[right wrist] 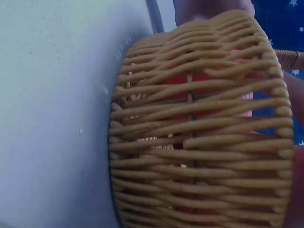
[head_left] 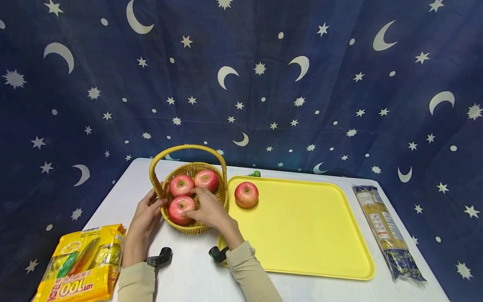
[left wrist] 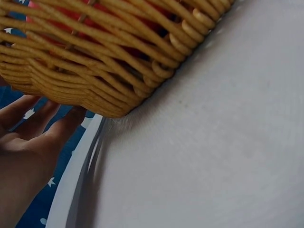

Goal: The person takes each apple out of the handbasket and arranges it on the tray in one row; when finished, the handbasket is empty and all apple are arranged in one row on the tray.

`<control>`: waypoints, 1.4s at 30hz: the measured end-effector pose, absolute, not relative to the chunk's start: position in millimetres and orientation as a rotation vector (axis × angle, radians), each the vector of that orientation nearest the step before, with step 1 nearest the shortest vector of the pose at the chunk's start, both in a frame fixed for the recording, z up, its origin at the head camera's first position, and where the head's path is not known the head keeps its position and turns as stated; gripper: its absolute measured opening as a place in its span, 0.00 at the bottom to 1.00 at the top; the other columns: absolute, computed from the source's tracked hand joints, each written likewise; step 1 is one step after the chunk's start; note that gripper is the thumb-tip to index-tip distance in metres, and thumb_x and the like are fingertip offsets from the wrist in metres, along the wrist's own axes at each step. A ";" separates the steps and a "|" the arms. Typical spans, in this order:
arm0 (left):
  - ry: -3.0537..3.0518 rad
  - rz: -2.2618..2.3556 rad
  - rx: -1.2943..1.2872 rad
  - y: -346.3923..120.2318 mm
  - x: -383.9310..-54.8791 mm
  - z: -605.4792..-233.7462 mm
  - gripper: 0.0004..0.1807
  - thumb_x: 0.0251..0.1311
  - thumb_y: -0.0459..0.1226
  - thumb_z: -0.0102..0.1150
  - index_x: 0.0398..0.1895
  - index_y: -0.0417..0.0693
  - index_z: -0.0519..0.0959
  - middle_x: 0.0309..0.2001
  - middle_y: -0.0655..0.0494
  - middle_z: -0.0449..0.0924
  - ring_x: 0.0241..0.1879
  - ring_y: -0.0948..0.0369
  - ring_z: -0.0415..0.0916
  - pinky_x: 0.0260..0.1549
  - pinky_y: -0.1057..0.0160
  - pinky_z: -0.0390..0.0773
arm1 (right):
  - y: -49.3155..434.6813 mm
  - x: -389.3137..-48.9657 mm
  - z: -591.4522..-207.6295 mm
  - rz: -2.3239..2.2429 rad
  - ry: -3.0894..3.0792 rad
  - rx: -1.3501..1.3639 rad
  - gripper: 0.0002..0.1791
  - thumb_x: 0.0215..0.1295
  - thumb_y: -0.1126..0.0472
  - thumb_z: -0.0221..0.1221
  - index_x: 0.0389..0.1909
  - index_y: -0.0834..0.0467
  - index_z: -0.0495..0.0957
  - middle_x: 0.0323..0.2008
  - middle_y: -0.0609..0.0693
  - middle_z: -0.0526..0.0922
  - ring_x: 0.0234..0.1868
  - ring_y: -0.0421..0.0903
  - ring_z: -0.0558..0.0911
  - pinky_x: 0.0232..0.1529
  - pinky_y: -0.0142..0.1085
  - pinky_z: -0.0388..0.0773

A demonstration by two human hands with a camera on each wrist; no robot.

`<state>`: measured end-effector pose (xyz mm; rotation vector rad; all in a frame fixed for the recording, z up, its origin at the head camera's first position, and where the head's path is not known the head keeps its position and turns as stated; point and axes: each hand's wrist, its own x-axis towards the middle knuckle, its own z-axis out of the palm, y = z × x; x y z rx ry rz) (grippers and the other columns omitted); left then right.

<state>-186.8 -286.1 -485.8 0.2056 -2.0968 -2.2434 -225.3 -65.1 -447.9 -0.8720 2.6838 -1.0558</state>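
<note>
A wicker basket with a tall arched handle stands on the white table, and three red apples lie inside. My left hand grips the basket's left side near the foot of the handle, thumb at the rim. In the left wrist view its fingers meet the woven edge. My right hand reaches over the basket's right rim and holds the front apple, with the thumb on its side. Behind it sit the back left apple and the back right apple.
Right of the basket lies a yellow tray, with one red apple in its far left corner. A small green object is behind the tray. A yellow printed bag lies front left; a long clear package lies at the right edge.
</note>
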 end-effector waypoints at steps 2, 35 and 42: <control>-2.103 -2.245 0.214 -286.3 -186.2 -485.0 0.35 0.75 0.31 0.47 0.82 0.42 0.51 0.80 0.41 0.50 0.68 0.64 0.59 0.56 0.81 0.70 | -67.3 -225.5 -448.0 -0.990 2.673 -0.902 0.40 0.59 0.47 0.73 0.71 0.54 0.71 0.67 0.52 0.75 0.68 0.47 0.74 0.69 0.41 0.73; -2.108 -2.213 0.188 -287.4 -183.5 -485.5 0.36 0.74 0.30 0.48 0.82 0.41 0.51 0.80 0.40 0.49 0.70 0.64 0.57 0.55 0.82 0.70 | -25.8 -206.2 -440.4 -1.396 2.561 -0.994 0.45 0.52 0.48 0.75 0.71 0.49 0.66 0.62 0.47 0.73 0.58 0.43 0.77 0.61 0.38 0.78; -2.117 -2.224 0.208 -286.0 -184.5 -484.4 0.36 0.74 0.31 0.49 0.83 0.43 0.51 0.81 0.41 0.48 0.71 0.64 0.56 0.55 0.82 0.70 | 10.2 -195.6 -423.1 -1.448 2.565 -1.043 0.45 0.51 0.47 0.77 0.70 0.47 0.68 0.60 0.43 0.75 0.60 0.41 0.76 0.61 0.40 0.79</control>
